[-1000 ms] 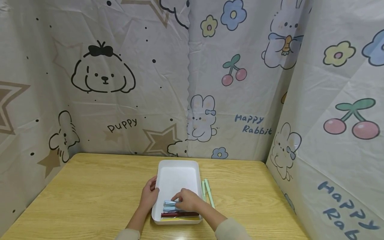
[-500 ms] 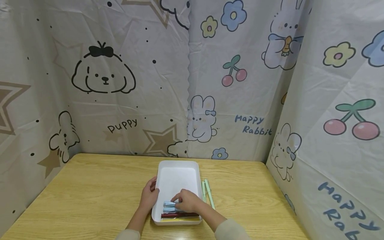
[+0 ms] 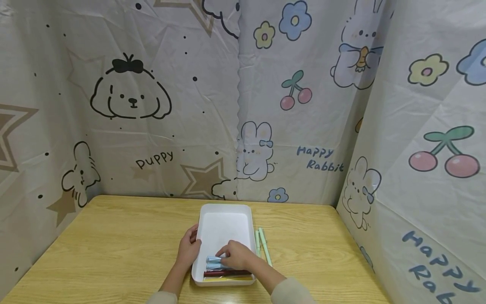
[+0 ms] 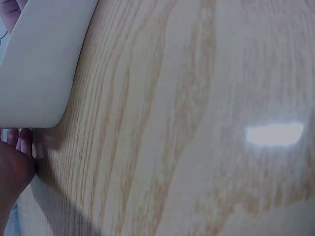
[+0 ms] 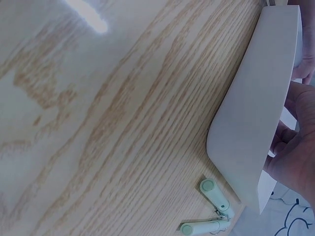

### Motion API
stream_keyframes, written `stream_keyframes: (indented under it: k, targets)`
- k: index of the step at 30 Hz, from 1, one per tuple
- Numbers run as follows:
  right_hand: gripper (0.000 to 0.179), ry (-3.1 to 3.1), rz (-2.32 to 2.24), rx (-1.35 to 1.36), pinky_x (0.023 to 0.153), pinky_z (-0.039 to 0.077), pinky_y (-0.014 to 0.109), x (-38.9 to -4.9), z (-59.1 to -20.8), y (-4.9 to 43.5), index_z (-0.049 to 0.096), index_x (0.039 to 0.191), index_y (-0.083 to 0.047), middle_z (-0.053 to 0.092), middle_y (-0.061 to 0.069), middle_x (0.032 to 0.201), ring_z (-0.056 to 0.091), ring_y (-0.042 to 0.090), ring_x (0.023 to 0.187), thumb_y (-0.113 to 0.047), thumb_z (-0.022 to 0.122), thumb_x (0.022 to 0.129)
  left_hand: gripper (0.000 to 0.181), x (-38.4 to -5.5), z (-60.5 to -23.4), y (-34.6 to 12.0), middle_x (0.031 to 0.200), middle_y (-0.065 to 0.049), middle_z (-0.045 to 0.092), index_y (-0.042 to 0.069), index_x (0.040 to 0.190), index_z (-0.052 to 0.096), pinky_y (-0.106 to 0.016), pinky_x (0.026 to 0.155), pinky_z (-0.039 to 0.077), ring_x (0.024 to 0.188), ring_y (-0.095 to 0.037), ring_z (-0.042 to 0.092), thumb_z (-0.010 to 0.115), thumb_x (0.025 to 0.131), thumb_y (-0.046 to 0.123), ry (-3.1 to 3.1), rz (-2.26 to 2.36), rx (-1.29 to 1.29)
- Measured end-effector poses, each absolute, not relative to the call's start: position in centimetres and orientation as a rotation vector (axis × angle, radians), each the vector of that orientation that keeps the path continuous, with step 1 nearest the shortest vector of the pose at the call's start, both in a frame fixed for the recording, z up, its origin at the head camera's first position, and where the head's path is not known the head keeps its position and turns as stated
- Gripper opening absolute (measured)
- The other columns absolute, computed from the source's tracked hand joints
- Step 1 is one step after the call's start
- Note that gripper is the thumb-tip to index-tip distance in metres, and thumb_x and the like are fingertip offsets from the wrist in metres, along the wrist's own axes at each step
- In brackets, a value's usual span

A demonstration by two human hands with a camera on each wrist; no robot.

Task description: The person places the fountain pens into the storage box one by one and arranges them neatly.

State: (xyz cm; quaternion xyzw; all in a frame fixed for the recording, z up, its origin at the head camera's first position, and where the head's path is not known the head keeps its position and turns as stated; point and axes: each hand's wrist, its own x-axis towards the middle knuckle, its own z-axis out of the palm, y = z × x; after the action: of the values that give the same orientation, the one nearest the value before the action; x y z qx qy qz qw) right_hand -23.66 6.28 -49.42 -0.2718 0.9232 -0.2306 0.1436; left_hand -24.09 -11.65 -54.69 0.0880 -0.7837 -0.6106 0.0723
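A white rectangular tray (image 3: 225, 228) lies lengthwise on the wooden table. My left hand (image 3: 188, 249) holds its left side, thumb at the rim and fingers along the outer wall; part of that hand (image 4: 15, 164) shows below the tray corner in the left wrist view. Inside the near end, light blue pens (image 3: 214, 259) lie crosswise, and my right hand (image 3: 238, 256) pinches the upper one, covering its right part. Nearer the front wall lie a dark red pen (image 3: 224, 273) and a yellow pen (image 3: 228, 279). The tray wall hides the right fingertips in the right wrist view.
Two pale green pens (image 3: 265, 247) lie on the table (image 3: 144, 236), just right of the tray. Their ends show beside the tray corner in the right wrist view. A printed curtain (image 3: 205, 139) encloses the back and both sides.
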Motion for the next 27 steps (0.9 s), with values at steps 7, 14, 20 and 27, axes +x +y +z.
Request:
stream_keyframes:
  k: [7, 14, 20, 27]
  targets:
    - [0.022, 2.668, -0.649, -0.795, 0.058, 0.037, 0.016, -23.68, -49.45, 6.24, 0.074, 0.099, -0.018, 0.054, -0.01, 0.062, 0.043, 0.002, 0.06, -0.018, 0.065, 0.079, 0.051, -24.09, -54.77, -11.61, 0.131, -0.025, 0.05, 0.002, 0.139, 0.039, -0.046, 0.094, 0.047, 0.116, -0.036, 0.052, 0.044, 0.088, -0.001, -2.356, -1.835, 0.275]
    - [0.024, 2.682, -0.643, -0.822, 0.054, 0.035, 0.016, -24.02, -49.54, 6.35, 0.074, 0.099, -0.018, 0.051, -0.01, 0.057, 0.041, 0.002, 0.057, -0.016, 0.064, 0.078, 0.051, -24.26, -54.76, -11.67, 0.129, -0.025, 0.051, 0.001, 0.138, 0.04, -0.045, 0.092, 0.048, 0.115, -0.036, 0.052, 0.044, 0.088, -0.001, -2.34, -1.834, 0.249]
    - [0.023, 2.673, -0.678, -0.833, 0.05, 0.033, 0.016, -24.15, -49.54, 6.4, 0.074, 0.098, -0.015, 0.049, -0.01, 0.053, 0.039, 0.002, 0.052, -0.016, 0.064, 0.078, 0.052, -24.25, -54.85, -11.73, 0.131, -0.025, 0.051, 0.003, 0.14, 0.039, -0.045, 0.092, 0.048, 0.117, -0.036, 0.052, 0.043, 0.088, -0.001, -2.349, -1.844, 0.255]
    - [0.022, 2.668, -0.713, -0.768, 0.057, 0.039, 0.018, -24.06, -49.18, 6.54, 0.074, 0.099, -0.015, 0.054, -0.008, 0.071, 0.045, 0.003, 0.063, -0.021, 0.066, 0.08, 0.052, -24.13, -54.81, -11.72, 0.131, -0.025, 0.05, 0.003, 0.14, 0.038, -0.046, 0.092, 0.048, 0.118, -0.037, 0.051, 0.043, 0.088, 0.0, -2.355, -1.851, 0.264]
